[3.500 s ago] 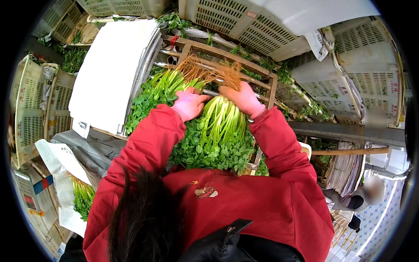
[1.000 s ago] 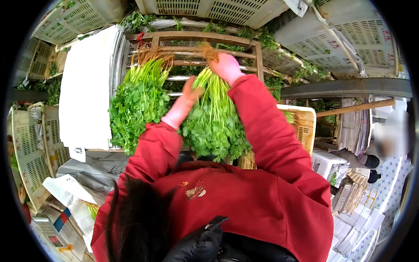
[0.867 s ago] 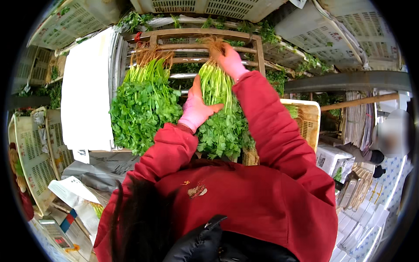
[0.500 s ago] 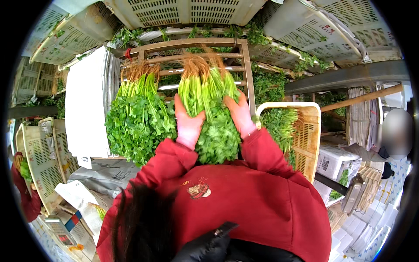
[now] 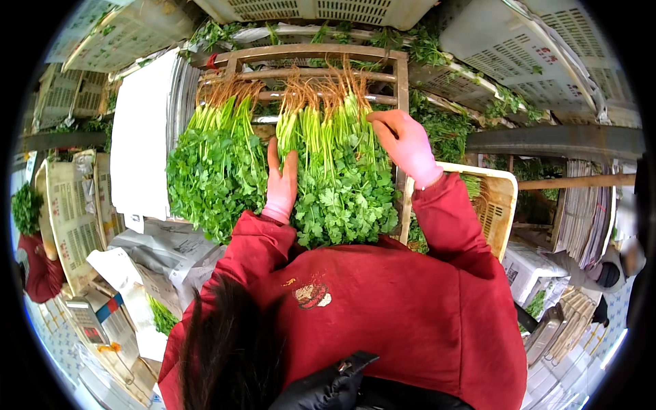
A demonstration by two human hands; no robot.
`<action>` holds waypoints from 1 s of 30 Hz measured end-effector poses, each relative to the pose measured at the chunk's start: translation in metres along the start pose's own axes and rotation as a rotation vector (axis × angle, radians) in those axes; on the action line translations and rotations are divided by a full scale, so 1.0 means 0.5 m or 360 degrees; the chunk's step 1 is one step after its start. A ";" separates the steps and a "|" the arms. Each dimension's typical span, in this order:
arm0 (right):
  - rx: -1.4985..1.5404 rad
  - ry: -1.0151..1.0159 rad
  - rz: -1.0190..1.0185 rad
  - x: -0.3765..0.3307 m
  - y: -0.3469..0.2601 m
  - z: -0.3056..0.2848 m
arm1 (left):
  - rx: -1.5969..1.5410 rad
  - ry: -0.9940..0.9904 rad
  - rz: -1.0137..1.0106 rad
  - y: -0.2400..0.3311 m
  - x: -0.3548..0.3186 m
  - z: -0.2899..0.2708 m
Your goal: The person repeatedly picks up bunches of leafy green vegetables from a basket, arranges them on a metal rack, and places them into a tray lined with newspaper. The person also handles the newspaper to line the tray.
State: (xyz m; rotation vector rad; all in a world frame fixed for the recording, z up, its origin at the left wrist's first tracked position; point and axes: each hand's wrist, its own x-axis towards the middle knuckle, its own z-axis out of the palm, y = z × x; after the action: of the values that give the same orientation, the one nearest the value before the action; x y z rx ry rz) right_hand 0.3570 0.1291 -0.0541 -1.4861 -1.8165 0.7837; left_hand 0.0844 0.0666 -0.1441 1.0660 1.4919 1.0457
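Herbs fill the middle of the view: two bundles of green leafy stalks with pale orange roots lie side by side on a wooden slatted rack [image 5: 400, 75], roots pointing away from the person. The left hand [image 5: 281, 179], in a pink glove, lies flat with fingers straight in the gap between the left bundle [image 5: 215, 160] and the right bundle [image 5: 338, 171], pressed against the right bundle's side; its grip is wide and holds nothing. The right hand [image 5: 408, 145], also gloved in pink, rests on the far right edge of the right bundle near the stalks, fingers curled onto them; whether that grip is closed around any stalks, I cannot tell. Both red sleeves [image 5: 447, 219] reach in from below. A stack of white paper sheets [image 5: 140, 143] lies just left of the left bundle. A yellow woven basket [image 5: 495, 201] sits to the right of the rack, beside the right sleeve. White plastic crates [image 5: 526, 48] stand beyond the rack.
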 end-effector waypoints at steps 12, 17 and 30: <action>-0.0624 -0.0802 0.0402 0.181 -0.034 0.125 | 0.1012 -0.0085 0.0718 -0.048 0.001 -0.045; -0.0816 -0.0663 0.0612 0.210 -0.037 0.203 | 0.0950 0.0063 0.0617 0.079 -0.039 0.008; 0.0748 -0.0331 0.0641 0.006 0.068 0.002 | 0.0926 -0.0317 0.1096 0.071 -0.060 0.007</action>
State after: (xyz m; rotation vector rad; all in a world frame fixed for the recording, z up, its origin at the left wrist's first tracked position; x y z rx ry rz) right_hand 0.3758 0.1381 -0.0811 -1.5007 -1.3440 1.4950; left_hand 0.0958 0.0467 -0.1038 2.1345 1.3133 0.9191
